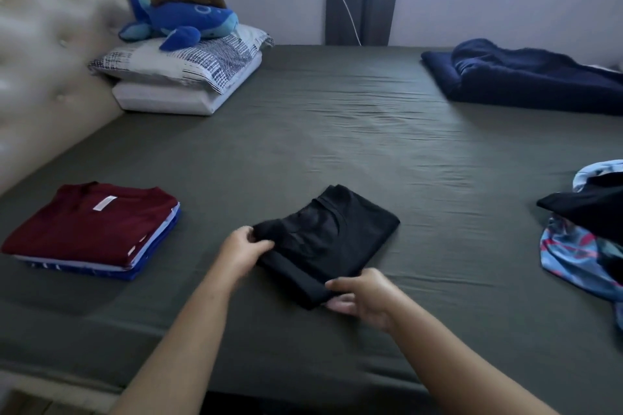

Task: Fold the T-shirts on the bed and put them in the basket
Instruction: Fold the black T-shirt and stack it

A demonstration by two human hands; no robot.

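Head view: we are gripping one folded black T-shirt (pixel 328 239) on the bed (pixel 337 131), left hand (pixel 241 251) pinching its left corner, right hand (pixel 362 296) clasping its near corner. One folded stack (pixel 94 229), maroon on top, is lying at left; unfolded clothes (pixel 583 229) are lying at right.

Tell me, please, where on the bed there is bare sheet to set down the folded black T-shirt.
Bare sheet lies between the folded stack and the black T-shirt, and across the wide middle, bordered by the pillows, navy blanket and unfolded pile. The right edge is crowded. Both hands, left and right, grip the T-shirt.
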